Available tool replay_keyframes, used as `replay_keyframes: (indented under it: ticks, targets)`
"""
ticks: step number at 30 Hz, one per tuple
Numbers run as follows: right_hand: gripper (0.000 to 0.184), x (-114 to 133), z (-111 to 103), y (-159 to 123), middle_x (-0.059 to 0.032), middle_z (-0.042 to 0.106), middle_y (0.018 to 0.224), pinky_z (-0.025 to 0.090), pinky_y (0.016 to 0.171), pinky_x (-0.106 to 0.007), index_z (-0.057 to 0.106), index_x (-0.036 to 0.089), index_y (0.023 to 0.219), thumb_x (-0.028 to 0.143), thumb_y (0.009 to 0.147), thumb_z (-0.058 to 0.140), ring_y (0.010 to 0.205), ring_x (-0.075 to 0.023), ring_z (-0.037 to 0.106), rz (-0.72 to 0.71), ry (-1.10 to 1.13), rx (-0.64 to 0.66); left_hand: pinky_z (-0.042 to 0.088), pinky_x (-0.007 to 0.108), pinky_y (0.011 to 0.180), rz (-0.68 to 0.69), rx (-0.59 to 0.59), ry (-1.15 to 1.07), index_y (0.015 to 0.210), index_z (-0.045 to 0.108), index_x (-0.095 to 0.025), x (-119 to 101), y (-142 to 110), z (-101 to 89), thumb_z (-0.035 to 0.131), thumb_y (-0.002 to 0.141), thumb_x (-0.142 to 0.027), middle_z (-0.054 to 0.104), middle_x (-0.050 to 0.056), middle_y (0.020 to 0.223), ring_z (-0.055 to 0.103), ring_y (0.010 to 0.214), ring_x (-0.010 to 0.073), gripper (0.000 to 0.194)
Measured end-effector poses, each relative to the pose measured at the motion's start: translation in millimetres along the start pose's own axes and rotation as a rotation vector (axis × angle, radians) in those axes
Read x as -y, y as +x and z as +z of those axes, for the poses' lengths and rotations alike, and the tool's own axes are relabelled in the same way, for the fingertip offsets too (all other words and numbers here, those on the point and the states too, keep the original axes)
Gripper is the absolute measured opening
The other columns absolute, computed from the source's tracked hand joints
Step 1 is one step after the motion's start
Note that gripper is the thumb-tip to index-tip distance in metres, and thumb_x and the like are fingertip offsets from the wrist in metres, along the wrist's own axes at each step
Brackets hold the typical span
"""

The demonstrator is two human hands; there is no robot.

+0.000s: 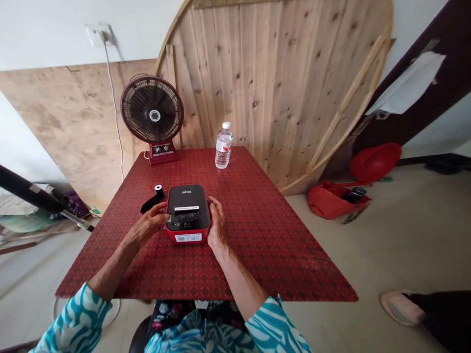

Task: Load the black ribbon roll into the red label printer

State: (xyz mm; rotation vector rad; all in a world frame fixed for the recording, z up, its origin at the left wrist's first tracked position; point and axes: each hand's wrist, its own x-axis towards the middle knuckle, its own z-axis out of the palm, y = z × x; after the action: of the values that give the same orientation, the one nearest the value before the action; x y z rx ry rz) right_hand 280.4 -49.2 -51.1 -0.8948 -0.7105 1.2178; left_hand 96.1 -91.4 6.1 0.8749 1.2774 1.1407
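Left hand [149, 225], loosely curved, and right hand [217, 223], slightly cupped, flank red-black label printer [187, 198]; roll [158, 191] beyond left fingers.

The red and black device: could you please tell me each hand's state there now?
Left hand: open, at the left side of the red and black device.
Right hand: open, against its right side.

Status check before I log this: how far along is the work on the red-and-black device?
Done, by the look: device set on the table, black top apparently closed.
In hand: left hand and right hand at its opposite sides.
Left: dark roll lies beside it, tail loose, so possibly still to be dealt with. Can't see inside the device.
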Motion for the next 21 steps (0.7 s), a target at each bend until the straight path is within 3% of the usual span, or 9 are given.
replay_keyframes:
  ticks: [6, 11, 14, 17, 19, 21]
  targets:
    - [0.046, 0, -1, 0, -0.0046, 0.071, 0.105, 0.046, 0.083, -0.034, 0.065, 0.022, 0.107, 0.054, 0.075, 0.057, 0.096, -0.0206, 0.062, 0.012, 0.006, 0.029, 0.049, 0.032, 0.073, 0.055, 0.01, 0.009, 0.116, 0.061, -0.018, 6, 1, 3.2, 0.079, 0.058, -0.035, 0.069, 0.008, 0.101, 0.066, 0.086, 0.0233, 0.063]
    - [0.047, 1, -1, 0, -0.0046, 0.07, 0.107, 0.047, 0.082, -0.034, 0.065, 0.022, 0.107, 0.054, 0.074, 0.057, 0.095, -0.0208, 0.062, 0.03, 0.012, 0.026, 0.049, 0.033, 0.076, 0.11, 0.018, 0.098, 0.118, 0.061, -0.018, 4, 4, -4.8, 0.078, 0.059, -0.035, 0.068, 0.01, 0.107, 0.066, 0.092, 0.0256, 0.064]
    - [0.044, 1, 0, 0, -0.0049, 0.069, 0.109, 0.047, 0.08, -0.033, 0.064, 0.021, 0.105, 0.052, 0.074, 0.058, 0.094, -0.0202, 0.062, 0.045, 0.023, 0.014, 0.048, 0.034, 0.081, 0.22, -0.006, 0.27, 0.114, 0.064, -0.018, -10, 7, -6.7, 0.078, 0.061, -0.039, 0.069, 0.01, 0.107, 0.063, 0.098, 0.027, 0.059]
    - [0.044, 1, 1, 1, -0.0046, 0.07, 0.106, 0.047, 0.079, -0.033, 0.065, 0.021, 0.104, 0.052, 0.074, 0.058, 0.092, -0.0201, 0.062, 0.051, 0.031, 0.016, 0.045, 0.035, 0.085, 0.426, -0.021, 0.55, 0.099, 0.072, -0.021, -28, 16, 4.5, 0.07, 0.07, -0.041, 0.071, 0.008, 0.101, 0.063, 0.093, 0.0258, 0.036]
    - [0.044, 1, 1, 1, -0.0041, 0.071, 0.103, 0.047, 0.078, -0.032, 0.065, 0.022, 0.104, 0.053, 0.074, 0.057, 0.092, -0.0201, 0.063, 0.039, 0.034, 0.02, 0.044, 0.035, 0.087, 0.506, 0.068, 0.747, 0.09, 0.075, -0.025, -38, 29, 19.2, 0.064, 0.075, -0.038, 0.072, 0.007, 0.097, 0.063, 0.092, 0.0258, 0.023]
    - [0.041, 1, 1, 2, -0.0037, 0.071, 0.102, 0.047, 0.08, -0.032, 0.066, 0.022, 0.102, 0.052, 0.075, 0.057, 0.093, -0.0198, 0.063, 0.018, 0.033, 0.012, 0.043, 0.034, 0.088, 0.492, 0.203, 0.92, 0.083, 0.075, -0.027, -44, 45, 35.3, 0.063, 0.074, -0.033, 0.073, 0.006, 0.093, 0.063, 0.093, 0.0268, 0.016]
